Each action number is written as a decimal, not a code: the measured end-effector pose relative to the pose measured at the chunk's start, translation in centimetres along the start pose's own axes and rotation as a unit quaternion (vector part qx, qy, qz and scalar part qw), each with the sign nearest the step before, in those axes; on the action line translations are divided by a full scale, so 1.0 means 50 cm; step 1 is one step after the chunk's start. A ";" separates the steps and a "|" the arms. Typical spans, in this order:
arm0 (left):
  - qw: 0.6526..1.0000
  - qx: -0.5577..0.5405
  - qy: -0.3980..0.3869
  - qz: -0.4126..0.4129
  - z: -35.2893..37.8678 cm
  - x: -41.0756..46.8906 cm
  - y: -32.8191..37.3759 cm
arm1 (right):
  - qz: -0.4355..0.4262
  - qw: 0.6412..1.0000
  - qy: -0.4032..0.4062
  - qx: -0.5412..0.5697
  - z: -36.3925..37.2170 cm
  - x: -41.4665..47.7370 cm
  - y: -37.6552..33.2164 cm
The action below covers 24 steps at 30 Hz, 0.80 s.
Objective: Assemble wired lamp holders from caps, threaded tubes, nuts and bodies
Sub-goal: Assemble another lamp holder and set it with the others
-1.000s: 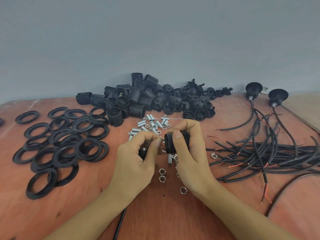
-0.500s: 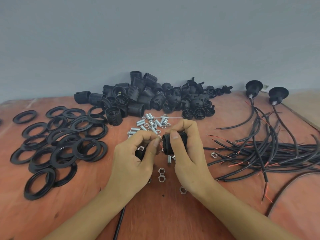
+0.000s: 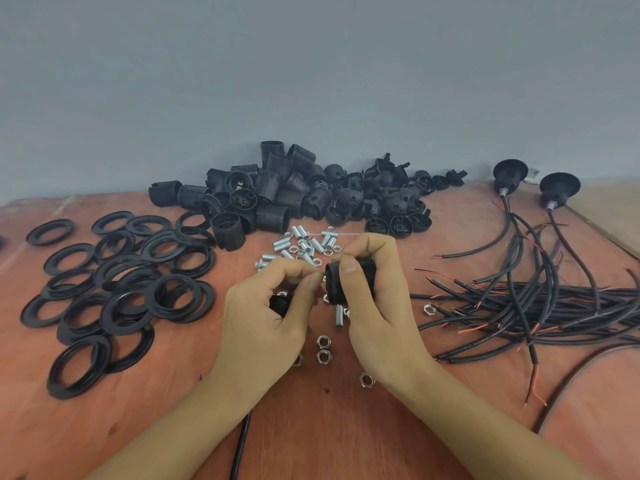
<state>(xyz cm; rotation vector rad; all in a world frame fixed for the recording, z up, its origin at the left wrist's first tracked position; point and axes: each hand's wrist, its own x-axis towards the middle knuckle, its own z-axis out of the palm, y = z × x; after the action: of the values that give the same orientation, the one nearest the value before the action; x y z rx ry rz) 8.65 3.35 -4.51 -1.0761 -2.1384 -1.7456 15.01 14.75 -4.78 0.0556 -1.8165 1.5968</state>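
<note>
My right hand grips a black lamp holder body lying on its side, thumb across its front rim. My left hand holds a black cap in its palm, with thumb and forefinger pinched together at the body's left end; what they pinch is hidden. A black cable runs from under my left wrist toward me. Beneath my hands lie a threaded tube and loose nuts. More silver tubes and nuts are heaped just beyond my fingers.
Black bodies and caps are piled against the grey wall. Several black rings cover the table's left. A bundle of black wires with red ends sprawls on the right, with two finished wired caps behind it.
Both hands, with the body and cap, have shifted slightly up and away from me. The grips look the same.
</note>
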 end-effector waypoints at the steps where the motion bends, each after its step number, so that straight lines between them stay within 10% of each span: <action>1: 1.000 -0.007 -0.002 -0.011 0.001 0.002 0.000 | 0.009 1.000 0.009 0.009 -0.001 0.002 0.000; 8: 0.981 -0.117 -0.047 -0.151 -0.018 0.020 -0.009 | 0.069 0.992 0.103 0.018 -0.015 0.021 0.013; 16: 0.874 -0.360 -0.167 -0.280 -0.042 0.037 -0.015 | 0.082 0.984 0.159 0.016 -0.025 0.034 0.008; 24: 0.922 -0.217 -0.258 -0.188 -0.034 0.029 -0.012 | 0.047 0.991 0.123 -0.033 -0.031 0.029 0.002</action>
<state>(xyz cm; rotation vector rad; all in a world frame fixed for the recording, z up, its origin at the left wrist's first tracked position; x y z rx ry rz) 6.74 2.37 -3.68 -1.4427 -2.4478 -2.4249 14.58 16.75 -4.13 -0.2503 -1.6970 1.5314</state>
